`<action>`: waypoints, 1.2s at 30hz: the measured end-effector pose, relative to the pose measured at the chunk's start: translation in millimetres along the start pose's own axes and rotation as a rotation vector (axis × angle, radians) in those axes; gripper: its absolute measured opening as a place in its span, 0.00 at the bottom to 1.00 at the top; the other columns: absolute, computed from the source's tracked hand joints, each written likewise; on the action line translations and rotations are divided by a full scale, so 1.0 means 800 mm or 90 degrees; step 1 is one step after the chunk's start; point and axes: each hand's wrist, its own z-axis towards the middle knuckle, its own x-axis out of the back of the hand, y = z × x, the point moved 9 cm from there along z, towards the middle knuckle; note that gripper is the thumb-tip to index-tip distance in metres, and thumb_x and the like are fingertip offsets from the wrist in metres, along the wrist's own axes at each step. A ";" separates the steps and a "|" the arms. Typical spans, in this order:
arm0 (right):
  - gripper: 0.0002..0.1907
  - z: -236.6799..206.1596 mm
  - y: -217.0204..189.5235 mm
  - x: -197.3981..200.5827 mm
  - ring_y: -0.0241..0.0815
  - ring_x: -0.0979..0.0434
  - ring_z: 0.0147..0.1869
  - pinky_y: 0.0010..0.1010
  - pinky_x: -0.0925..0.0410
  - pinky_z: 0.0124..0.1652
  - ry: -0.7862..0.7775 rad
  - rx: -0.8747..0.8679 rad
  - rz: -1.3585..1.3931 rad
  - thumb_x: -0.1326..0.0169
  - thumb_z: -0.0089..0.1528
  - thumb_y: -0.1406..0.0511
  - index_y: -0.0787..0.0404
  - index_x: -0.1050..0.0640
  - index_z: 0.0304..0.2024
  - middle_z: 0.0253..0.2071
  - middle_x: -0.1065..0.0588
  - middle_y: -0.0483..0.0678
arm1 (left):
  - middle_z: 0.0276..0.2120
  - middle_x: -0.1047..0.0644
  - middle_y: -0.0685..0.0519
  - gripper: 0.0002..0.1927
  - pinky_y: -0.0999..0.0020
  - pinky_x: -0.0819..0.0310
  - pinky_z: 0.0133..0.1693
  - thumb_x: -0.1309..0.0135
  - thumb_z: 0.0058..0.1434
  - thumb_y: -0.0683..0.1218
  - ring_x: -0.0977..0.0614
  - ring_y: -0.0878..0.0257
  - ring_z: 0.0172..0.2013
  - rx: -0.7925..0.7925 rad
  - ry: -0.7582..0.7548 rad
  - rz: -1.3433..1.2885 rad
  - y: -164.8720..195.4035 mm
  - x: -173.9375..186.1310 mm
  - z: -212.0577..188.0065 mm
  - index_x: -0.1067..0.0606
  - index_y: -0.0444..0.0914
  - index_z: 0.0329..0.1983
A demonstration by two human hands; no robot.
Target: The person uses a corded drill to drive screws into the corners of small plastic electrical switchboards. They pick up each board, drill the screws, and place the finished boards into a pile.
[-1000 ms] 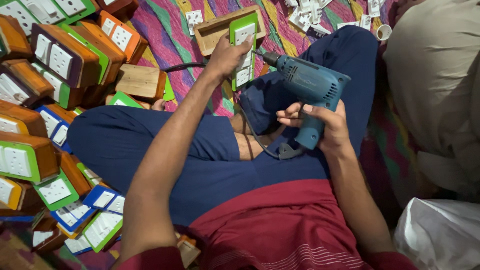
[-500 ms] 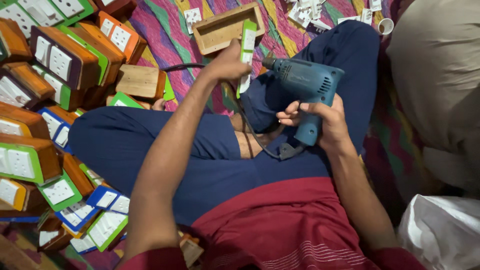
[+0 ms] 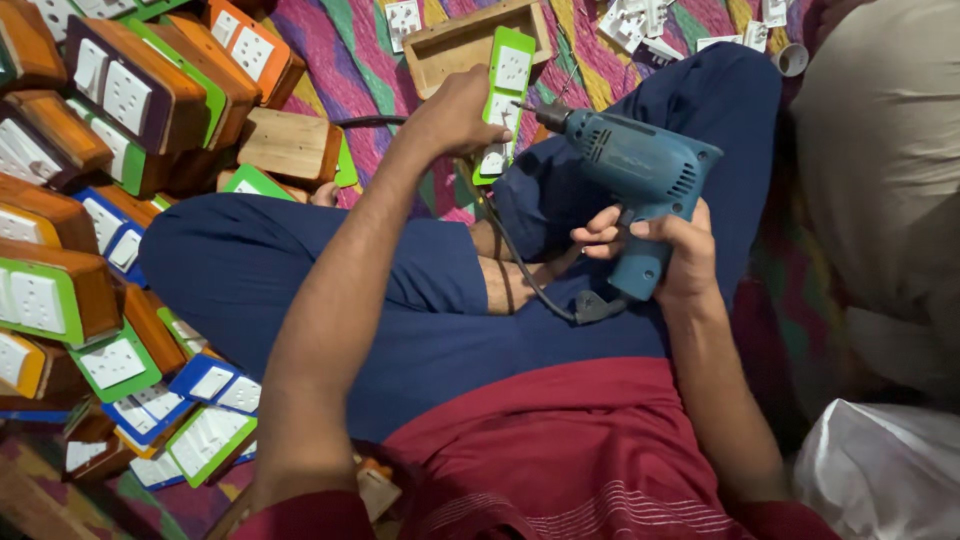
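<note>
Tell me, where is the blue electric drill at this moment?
In the head view, the blue drill is right of centre, gripped by the right hand, its bit against the green panel held by the left hand.

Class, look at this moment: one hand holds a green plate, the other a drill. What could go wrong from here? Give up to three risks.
1. The left hand grips the green plate right where the drill bit points, so a slip could hurt the fingers.
2. The plate is held in the air above the legs, unclamped, so it may twist or jump.
3. The cord runs across the lap near the bit and might snag.
</note>
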 end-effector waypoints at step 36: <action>0.30 0.003 -0.003 -0.011 0.67 0.17 0.43 0.49 0.20 0.45 -0.024 0.001 -0.001 0.53 0.55 0.74 0.85 0.34 0.60 0.38 0.24 0.67 | 0.35 0.22 0.28 0.30 0.49 0.23 0.41 0.28 0.49 0.45 0.18 0.33 0.42 -0.027 0.067 -0.019 0.040 0.022 -0.007 0.32 0.25 0.46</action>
